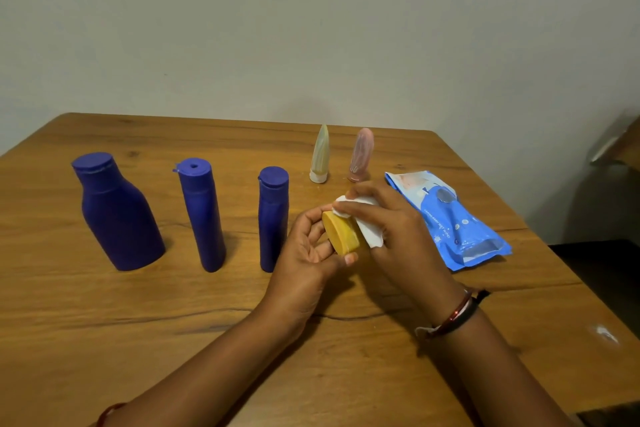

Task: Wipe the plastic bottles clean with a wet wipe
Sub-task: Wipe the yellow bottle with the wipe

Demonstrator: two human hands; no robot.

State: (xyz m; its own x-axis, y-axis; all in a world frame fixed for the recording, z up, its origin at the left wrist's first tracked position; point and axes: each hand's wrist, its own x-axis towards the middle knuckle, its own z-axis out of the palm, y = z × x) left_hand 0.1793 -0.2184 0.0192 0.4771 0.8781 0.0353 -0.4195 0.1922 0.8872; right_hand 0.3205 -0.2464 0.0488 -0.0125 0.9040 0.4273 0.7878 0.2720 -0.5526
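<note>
- While the left hand [311, 246] clamps the yellow jar [341, 232] tilted above the counter [138, 322], its side is exposed.
- The right hand [391, 222] presses the wipe [367, 222] around it, rubbing.

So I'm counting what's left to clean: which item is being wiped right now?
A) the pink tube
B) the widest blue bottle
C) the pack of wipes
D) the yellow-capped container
D: the left hand holds the yellow-capped container while the right hand presses the white wet wipe against it; the other items stand untouched on the table.
</note>
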